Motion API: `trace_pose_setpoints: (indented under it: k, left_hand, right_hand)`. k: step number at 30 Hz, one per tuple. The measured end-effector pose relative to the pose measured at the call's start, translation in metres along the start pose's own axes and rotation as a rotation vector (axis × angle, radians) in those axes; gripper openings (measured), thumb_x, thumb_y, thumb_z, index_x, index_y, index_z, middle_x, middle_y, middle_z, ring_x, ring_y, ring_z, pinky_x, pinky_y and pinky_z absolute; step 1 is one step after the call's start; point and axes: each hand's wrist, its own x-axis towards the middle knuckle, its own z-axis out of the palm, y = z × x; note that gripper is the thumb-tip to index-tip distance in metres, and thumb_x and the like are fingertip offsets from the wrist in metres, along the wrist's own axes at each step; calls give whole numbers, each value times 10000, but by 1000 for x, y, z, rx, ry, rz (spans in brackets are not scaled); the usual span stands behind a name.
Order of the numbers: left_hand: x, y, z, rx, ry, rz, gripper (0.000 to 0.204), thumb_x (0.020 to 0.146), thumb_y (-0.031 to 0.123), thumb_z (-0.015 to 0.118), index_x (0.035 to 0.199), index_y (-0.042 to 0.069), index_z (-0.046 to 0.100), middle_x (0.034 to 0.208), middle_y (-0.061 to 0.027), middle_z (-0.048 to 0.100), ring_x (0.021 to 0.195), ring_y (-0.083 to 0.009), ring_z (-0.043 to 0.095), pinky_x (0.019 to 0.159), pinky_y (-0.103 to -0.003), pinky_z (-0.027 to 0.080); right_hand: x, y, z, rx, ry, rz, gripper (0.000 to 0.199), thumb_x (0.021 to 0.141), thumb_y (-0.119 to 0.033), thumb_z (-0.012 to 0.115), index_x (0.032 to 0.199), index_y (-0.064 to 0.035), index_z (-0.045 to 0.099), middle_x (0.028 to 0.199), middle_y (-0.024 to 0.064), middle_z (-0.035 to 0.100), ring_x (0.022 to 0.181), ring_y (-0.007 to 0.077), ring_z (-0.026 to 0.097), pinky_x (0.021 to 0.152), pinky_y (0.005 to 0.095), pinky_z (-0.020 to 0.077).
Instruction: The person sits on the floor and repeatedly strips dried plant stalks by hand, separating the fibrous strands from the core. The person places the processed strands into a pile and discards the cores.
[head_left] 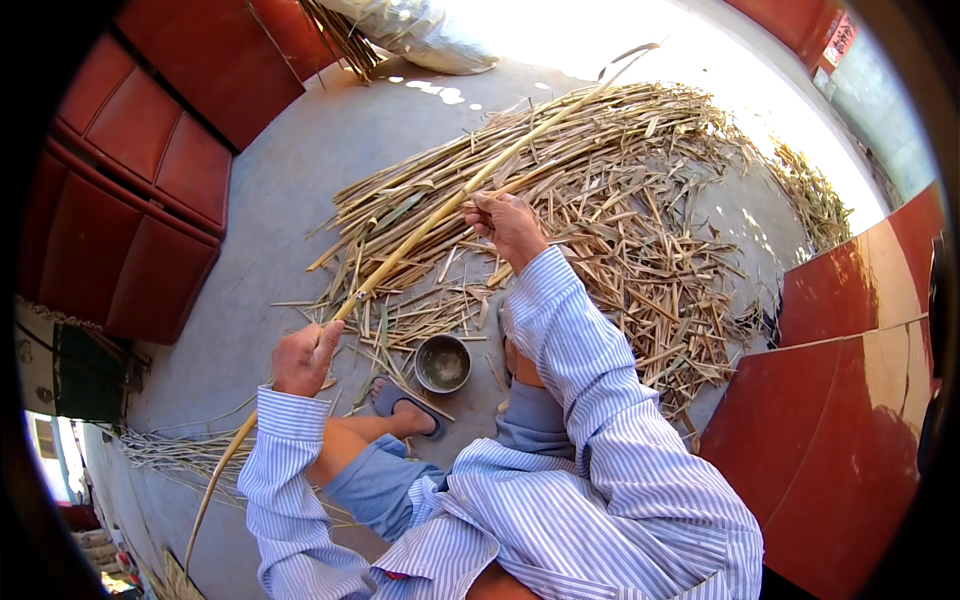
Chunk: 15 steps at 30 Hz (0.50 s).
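Gripping one long stalk (400, 253) at centre-left, the left hand (303, 358) joins the closed right hand (508, 228), stripping apparently midway — litter (650, 290) heaped centre-right, upper-centre stalk pile (620, 118) done or waiting, unclear.

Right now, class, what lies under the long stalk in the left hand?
Under the long stalk, a pile of stalks shows on the grey floor. The strip behind the stalk, whatever the left hand hides, and the floor beneath the pile are covered.
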Motion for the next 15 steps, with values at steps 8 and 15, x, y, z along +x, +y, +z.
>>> trace_pose_setpoints:
  k: [8, 15]
  left_hand:
    - [-18, -28, -10, -9, 7, 122, 517, 936, 417, 562, 600, 28, 500, 575, -204, 510, 554, -403, 519, 497, -471, 358]
    - [-90, -130, -26, 69, -110, -62, 587, 884, 505, 586, 585, 10, 486, 541, -203, 462, 489, -380, 458, 471, -463, 311]
  right_hand:
    - [18, -10, -32, -32, 154, -1, 516, 1004, -413, 445, 1292, 14, 425, 1147, 192, 600, 992, 230, 621, 764, 310, 528]
    - [20, -22, -49, 841, -8, -298, 423, 1035, -363, 323, 1143, -26, 554, 968, 73, 648, 877, 207, 610, 796, 337, 521]
